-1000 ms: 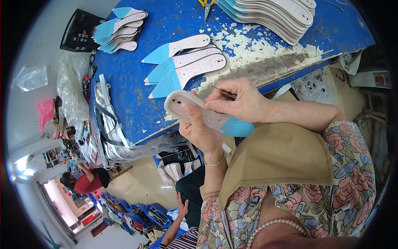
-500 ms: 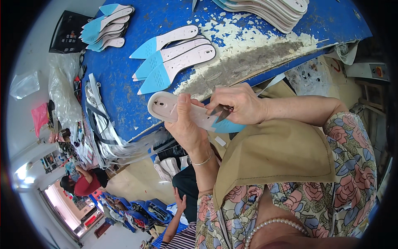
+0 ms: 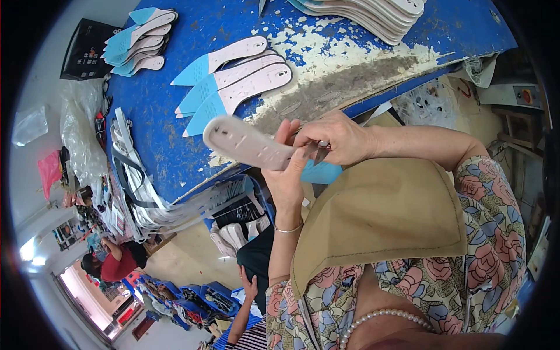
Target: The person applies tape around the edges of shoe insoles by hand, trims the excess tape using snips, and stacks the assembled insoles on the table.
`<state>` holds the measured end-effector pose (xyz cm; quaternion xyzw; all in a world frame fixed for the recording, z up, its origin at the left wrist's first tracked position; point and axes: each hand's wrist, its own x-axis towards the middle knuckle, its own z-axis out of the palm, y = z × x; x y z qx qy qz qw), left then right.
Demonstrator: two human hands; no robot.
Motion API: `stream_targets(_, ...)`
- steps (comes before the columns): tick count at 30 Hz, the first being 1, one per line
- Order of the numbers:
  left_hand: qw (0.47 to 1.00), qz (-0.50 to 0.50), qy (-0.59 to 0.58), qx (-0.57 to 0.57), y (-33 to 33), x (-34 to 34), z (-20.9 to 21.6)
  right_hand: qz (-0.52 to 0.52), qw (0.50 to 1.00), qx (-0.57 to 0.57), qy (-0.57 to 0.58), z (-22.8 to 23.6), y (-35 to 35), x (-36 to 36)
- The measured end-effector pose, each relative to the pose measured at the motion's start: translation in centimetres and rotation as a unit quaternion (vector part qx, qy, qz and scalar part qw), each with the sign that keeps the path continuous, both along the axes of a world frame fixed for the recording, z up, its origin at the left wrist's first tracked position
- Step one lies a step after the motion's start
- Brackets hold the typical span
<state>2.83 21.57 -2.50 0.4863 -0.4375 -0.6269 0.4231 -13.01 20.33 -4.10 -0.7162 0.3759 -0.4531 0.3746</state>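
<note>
My left hand (image 3: 286,182) grips a shoe insole (image 3: 240,142) near its middle, with the thumb on top. The insole is pale pink at its rounded heel end and light blue at the other end, which lies close to my apron. Its heel end is slightly blurred. My right hand (image 3: 339,139) is closed round small dark scissors (image 3: 321,153), whose pointed blades lie over the insole beside my left thumb. Whether the blades touch the insole, I cannot tell. On the blue table (image 3: 157,111) beyond lie several similar insoles (image 3: 248,84), overlapping each other.
A tall stack of insoles (image 3: 373,22) stands at the far edge, another pile (image 3: 140,41) at far left. White strips (image 3: 134,181) hang off the table's left side. A person in red (image 3: 119,262) and a co-worker's hand (image 3: 249,284) appear lower left.
My left hand has slid along the insole toward its blue end, and the thumb is now beside the scissors. More of the pink heel part shows. The whole view has shifted a little.
</note>
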Motion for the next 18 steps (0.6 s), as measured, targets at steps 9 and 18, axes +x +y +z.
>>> stream_targets(9,0.987,0.101,0.126,-0.002,1.0,1.8,-3.0,0.101,0.844,0.504,-0.153,-2.1,-0.9,-1.7)
stream_targets(18,0.989,0.13,0.071,0.004,1.5,2.2,-3.0,0.098,0.872,0.462,-0.13,-2.9,1.2,0.0)
